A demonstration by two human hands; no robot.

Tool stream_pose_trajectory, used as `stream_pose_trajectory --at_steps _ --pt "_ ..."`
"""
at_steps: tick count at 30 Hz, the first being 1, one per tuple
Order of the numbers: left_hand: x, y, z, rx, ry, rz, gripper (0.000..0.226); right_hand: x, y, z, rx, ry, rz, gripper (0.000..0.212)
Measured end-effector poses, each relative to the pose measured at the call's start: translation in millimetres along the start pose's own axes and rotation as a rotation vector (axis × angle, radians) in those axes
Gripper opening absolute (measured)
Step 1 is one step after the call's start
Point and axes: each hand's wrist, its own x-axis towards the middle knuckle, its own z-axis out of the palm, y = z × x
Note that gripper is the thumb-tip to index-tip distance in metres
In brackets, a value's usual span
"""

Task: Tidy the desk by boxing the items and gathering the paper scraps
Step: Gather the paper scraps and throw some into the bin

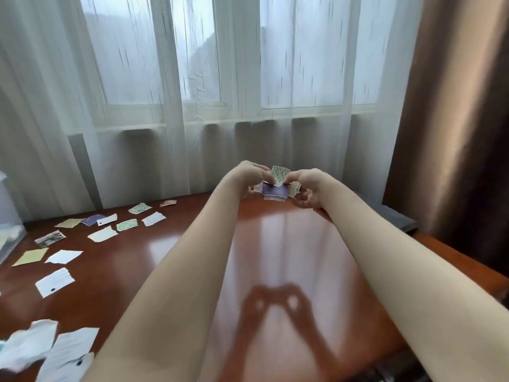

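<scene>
Several scraps are sitting together as a small stack [272, 191] just right of frame centre, at the far edge of the desk [289, 244]. I cannot tell whether it is resting on the wood. A green scrap [280, 173] is going on top. The left hand [252, 176] is pinching the stack's left side, fingers curled onto it. The right hand [309, 190] is pinching the green scrap's right edge, its lower fingers curling beneath.

Doing this step well is likely meaning squaring the edges while both hands are pinching, then passing the stack to one hand so the other is reaching freely.

Many loose scraps [64, 256] are lying across the left and lower left of the frame, well apart from the stack. Thin and flat on glossy wood, they are probably needing a slide before lifting. A clear box [9, 230] is showing at the left edge.
</scene>
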Motion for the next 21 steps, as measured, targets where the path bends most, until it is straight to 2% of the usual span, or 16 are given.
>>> stream_pose_trajectory --at_steps 6,15,19,21 --pt "-19 6 39 0.101 -0.092 0.003 0.016 -32 18 -40 0.035 0.066 0.018 0.019" --pt "-34 -7 110 0.125 -0.281 -0.021 0.020 -73 62 -104 0.013 0.155 0.141 0.019" --pt "-41 -12 151 0.167 -0.379 -0.055 0.009 -89 79 -136 -0.016 0.196 0.188 0.019" --pt "-47 -13 172 0.201 -0.427 -0.052 0.014 -99 87 -153 -0.047 0.222 0.198 0.020"
